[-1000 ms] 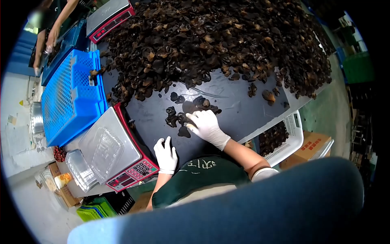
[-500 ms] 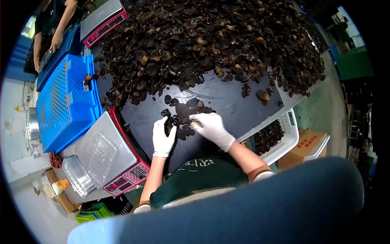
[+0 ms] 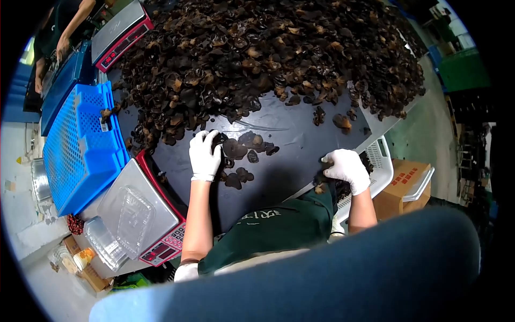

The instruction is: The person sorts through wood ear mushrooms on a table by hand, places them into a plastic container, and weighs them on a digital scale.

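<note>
My white-gloved left hand (image 3: 205, 156) rests on the dark tabletop with bent fingers, a black wood ear mushroom (image 3: 219, 139) between its index finger and thumb. Right beside it lies a small cluster of wood ear mushrooms (image 3: 248, 144), and a few loose ones (image 3: 238, 178) sit nearer to me. At the table's front edge, by the white basket (image 3: 382, 174), my gloved right hand (image 3: 346, 169) is closed on dark wood ear mushrooms (image 3: 319, 180) that show below its fingers. The large pile of wood ear mushrooms (image 3: 257, 59) covers the far part of the table.
To the left are a red-and-silver scale (image 3: 142, 206) bearing clear plastic trays, a blue crate (image 3: 88, 145) and a second scale (image 3: 119, 35). A cardboard box (image 3: 399, 188) stands right of the basket. Another person's arm (image 3: 75, 24) shows at the upper left.
My right hand has moved right from the small cluster to the table edge by the basket. My left hand has shifted slightly up and left, and the view has turned a little.
</note>
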`<move>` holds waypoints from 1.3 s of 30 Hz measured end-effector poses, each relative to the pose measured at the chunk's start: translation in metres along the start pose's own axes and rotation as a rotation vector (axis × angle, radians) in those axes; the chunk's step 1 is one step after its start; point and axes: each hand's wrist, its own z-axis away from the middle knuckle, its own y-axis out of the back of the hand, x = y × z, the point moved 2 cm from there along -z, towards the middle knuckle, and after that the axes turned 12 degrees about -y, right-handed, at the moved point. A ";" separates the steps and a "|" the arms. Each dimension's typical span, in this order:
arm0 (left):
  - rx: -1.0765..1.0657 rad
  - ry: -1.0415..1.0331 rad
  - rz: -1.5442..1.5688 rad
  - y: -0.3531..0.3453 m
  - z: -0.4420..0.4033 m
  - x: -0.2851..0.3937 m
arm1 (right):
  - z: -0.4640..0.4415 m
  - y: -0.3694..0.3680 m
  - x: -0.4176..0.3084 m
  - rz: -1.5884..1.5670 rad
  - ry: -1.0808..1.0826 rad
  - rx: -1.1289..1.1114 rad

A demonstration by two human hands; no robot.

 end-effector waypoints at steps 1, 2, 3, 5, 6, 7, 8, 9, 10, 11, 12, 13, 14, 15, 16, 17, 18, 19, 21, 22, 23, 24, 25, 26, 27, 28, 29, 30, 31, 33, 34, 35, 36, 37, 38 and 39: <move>-0.006 -0.026 -0.027 -0.003 -0.001 0.001 | 0.000 0.000 -0.003 -0.059 0.068 0.098; -0.010 -0.029 -0.026 -0.009 -0.001 -0.001 | 0.000 -0.002 -0.008 -0.120 0.136 0.195; -0.032 -0.013 -0.047 -0.015 0.000 -0.005 | -0.004 -0.003 -0.024 -0.215 0.258 0.268; -0.041 -0.013 -0.068 -0.016 -0.002 -0.006 | -0.022 -0.019 -0.058 -0.312 0.423 0.344; -0.043 -0.015 -0.074 -0.015 -0.001 -0.008 | -0.028 -0.023 -0.076 -0.309 0.460 0.340; -0.033 -0.033 -0.088 -0.014 0.001 -0.010 | -0.037 -0.029 -0.091 -0.327 0.498 0.346; -0.022 -0.049 -0.103 -0.012 0.003 -0.012 | -0.047 -0.035 -0.105 -0.439 0.512 0.307; -0.023 -0.049 -0.110 -0.008 0.005 -0.013 | -0.054 -0.034 -0.116 -0.494 0.517 0.319; 0.030 -0.100 -0.107 -0.005 0.007 -0.011 | -0.060 -0.034 -0.124 -0.547 0.521 0.329; 0.084 -0.152 -0.100 -0.002 0.010 -0.009 | -0.069 -0.040 -0.130 -0.550 0.522 0.328; 0.083 -0.152 -0.101 -0.001 0.014 -0.006 | -0.079 -0.051 -0.135 -0.535 0.539 0.395; 0.171 -0.101 -0.025 0.002 0.017 -0.005 | -0.085 -0.055 -0.141 -0.520 0.556 0.462; 0.259 -0.048 0.052 0.004 0.020 -0.004 | -0.088 -0.060 -0.147 -0.534 0.631 0.422; 0.289 -0.003 0.136 0.005 0.024 -0.006 | -0.086 -0.062 -0.154 -0.476 0.679 0.460; 0.318 0.043 0.220 0.005 0.029 -0.007 | -0.081 -0.067 -0.161 -0.419 0.727 0.495; 0.340 0.131 0.312 0.005 0.034 -0.009 | -0.079 -0.074 -0.168 -0.322 0.705 0.488; 0.363 0.219 0.403 0.004 0.038 -0.011 | -0.080 -0.079 -0.172 -0.320 0.711 0.485; 0.368 0.223 0.400 0.005 0.042 -0.012 | -0.080 -0.083 -0.176 -0.274 0.704 0.520; 0.327 0.448 0.514 0.006 0.049 -0.016 | -0.084 -0.090 -0.178 -0.209 0.706 0.582; 0.332 0.454 0.511 0.009 0.051 -0.015 | -0.087 -0.093 -0.178 -0.208 0.713 0.578; 0.362 0.448 0.528 0.010 0.053 -0.014 | -0.089 -0.095 -0.177 -0.213 0.714 0.595; 0.393 0.440 0.547 0.012 0.053 -0.012 | -0.090 -0.095 -0.176 -0.216 0.714 0.614; 0.400 0.442 0.547 0.012 0.054 -0.011 | -0.092 -0.095 -0.174 -0.233 0.705 0.582; 0.408 0.428 0.554 0.012 0.055 -0.009 | -0.091 -0.095 -0.173 -0.228 0.711 0.581; 0.415 0.414 0.562 0.012 0.056 -0.007 | -0.091 -0.094 -0.172 -0.284 0.692 0.544; 0.373 0.426 0.578 0.011 0.059 -0.006 | -0.091 -0.093 -0.171 -0.338 0.674 0.507; 0.381 0.420 0.632 0.007 0.061 -0.006 | -0.091 -0.091 -0.168 -0.439 0.634 0.401; 0.388 0.413 0.686 0.008 0.057 0.000 | -0.089 -0.087 -0.168 -0.435 0.640 0.400; 0.290 0.501 0.748 0.011 0.058 0.006 | -0.089 -0.084 -0.167 -0.495 0.578 0.338; 0.223 0.476 0.763 0.015 0.053 0.023 | -0.085 -0.075 -0.166 -0.545 0.471 0.245; 0.199 0.448 0.743 0.015 0.052 0.027 | -0.087 -0.076 -0.165 -0.542 0.475 0.244; 0.188 0.356 0.603 0.005 0.057 0.020 | -0.089 -0.077 -0.163 -0.545 0.440 0.326; 0.153 0.173 0.419 0.015 0.051 0.028 | -0.089 -0.074 -0.162 -0.549 0.404 0.409; 0.126 0.172 0.402 0.016 0.050 0.031 | -0.086 -0.070 -0.163 -0.510 0.404 0.518; 0.100 0.171 0.384 0.016 0.049 0.033 | -0.083 -0.066 -0.165 -0.509 0.406 0.519; 0.102 0.171 0.383 0.014 0.050 0.031 | -0.075 -0.059 -0.168 -0.448 0.454 0.624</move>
